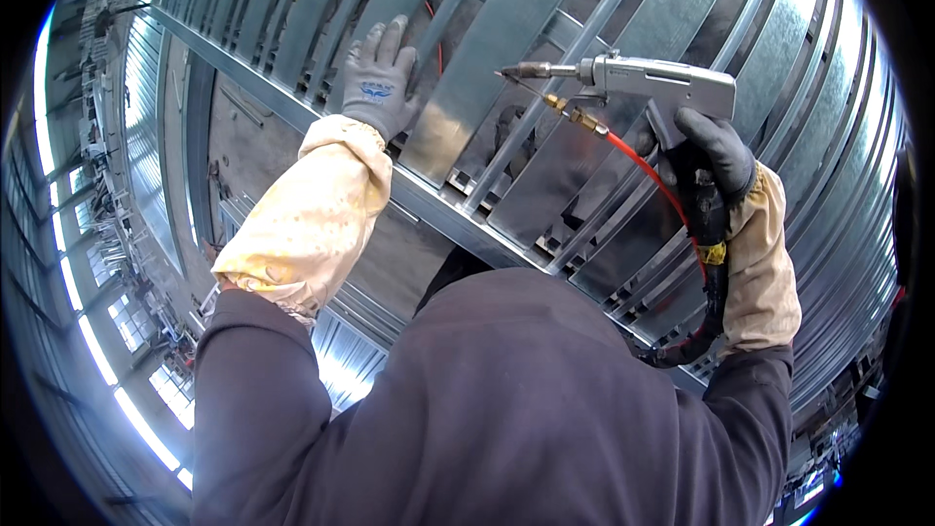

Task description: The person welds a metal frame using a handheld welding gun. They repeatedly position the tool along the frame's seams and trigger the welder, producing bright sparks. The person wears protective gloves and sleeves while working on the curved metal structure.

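Observation:
My left hand point(380, 78), in a grey coated work glove, lies flat with fingers spread on the metal slats point(492, 49) near the frame's edge. My right hand point(723, 148), also gloved, is wrapped round the handle of a silver welding gun point(657, 83). The gun's narrow nozzle points left, above the slats and apart from them. Beneath the nozzle runs a thin wire guide with brass fittings point(575, 115), joined to a red hose point(654, 175). A thick black cable point(716, 297) hangs from the handle. Tan protective sleeves cover both forearms.
Long shiny slats with gaps between them meet a metal edge rail point(438, 209) that crosses in front of me. Below it is the grey floor point(239, 141) with thin rods. More corrugated metal point(146, 117) stands at the left, and the hanging cable curves close to my body.

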The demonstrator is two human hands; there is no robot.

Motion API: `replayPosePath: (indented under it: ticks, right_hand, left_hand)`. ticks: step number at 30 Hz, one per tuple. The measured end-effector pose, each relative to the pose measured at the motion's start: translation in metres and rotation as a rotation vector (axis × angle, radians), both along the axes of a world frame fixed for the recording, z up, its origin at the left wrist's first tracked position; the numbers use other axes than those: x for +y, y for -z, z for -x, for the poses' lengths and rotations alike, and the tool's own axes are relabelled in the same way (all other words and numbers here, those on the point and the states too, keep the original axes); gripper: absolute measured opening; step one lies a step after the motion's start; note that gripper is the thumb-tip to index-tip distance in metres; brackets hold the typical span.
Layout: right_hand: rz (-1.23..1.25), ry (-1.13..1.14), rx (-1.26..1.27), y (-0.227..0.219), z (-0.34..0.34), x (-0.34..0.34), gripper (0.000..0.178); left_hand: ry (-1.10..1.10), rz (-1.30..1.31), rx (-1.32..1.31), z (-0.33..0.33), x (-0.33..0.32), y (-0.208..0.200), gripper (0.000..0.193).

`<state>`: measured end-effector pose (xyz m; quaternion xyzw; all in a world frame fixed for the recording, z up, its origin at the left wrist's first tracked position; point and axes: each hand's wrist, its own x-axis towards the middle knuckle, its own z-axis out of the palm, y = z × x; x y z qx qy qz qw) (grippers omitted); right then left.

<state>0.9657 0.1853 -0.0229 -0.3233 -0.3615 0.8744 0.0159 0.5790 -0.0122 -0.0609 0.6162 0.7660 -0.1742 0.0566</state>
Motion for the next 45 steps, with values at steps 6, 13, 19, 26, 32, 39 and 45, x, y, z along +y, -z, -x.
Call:
replayPosePath:
  ticks: [6, 13, 19, 26, 32, 39, 45]
  right_hand:
    - [-0.112, -0.033, 0.091, -0.022, 0.018, -0.022, 0.051]
    - [-0.096, -0.251, -0.06, -0.063, 0.071, -0.053, 0.048]
    - [-0.064, -0.414, -0.122, -0.055, 0.128, -0.072, 0.045]
    - [-0.07, -0.422, -0.127, -0.033, 0.164, -0.075, 0.042]
    - [-0.051, -0.454, -0.154, -0.034, 0.188, -0.074, 0.046]
    - [-0.039, -0.449, -0.158, -0.04, 0.198, -0.079, 0.044]
    - [-0.035, -0.437, -0.159, -0.038, 0.203, -0.081, 0.043]
  left_hand:
    - [0.069, -0.045, -0.426, 0.05, 0.009, -0.023, 0.074]
    - [0.42, -0.278, -0.326, 0.062, 0.034, -0.002, 0.09]
    - [0.574, -0.249, -0.291, 0.072, 0.045, 0.024, 0.095]
    - [0.563, -0.258, -0.356, 0.076, 0.046, 0.021, 0.089]
    - [0.556, -0.262, -0.384, 0.079, 0.045, 0.023, 0.092]
    - [0.546, -0.243, -0.369, 0.079, 0.043, 0.023, 0.091]
    - [0.537, -0.199, -0.351, 0.078, 0.044, 0.018, 0.091]
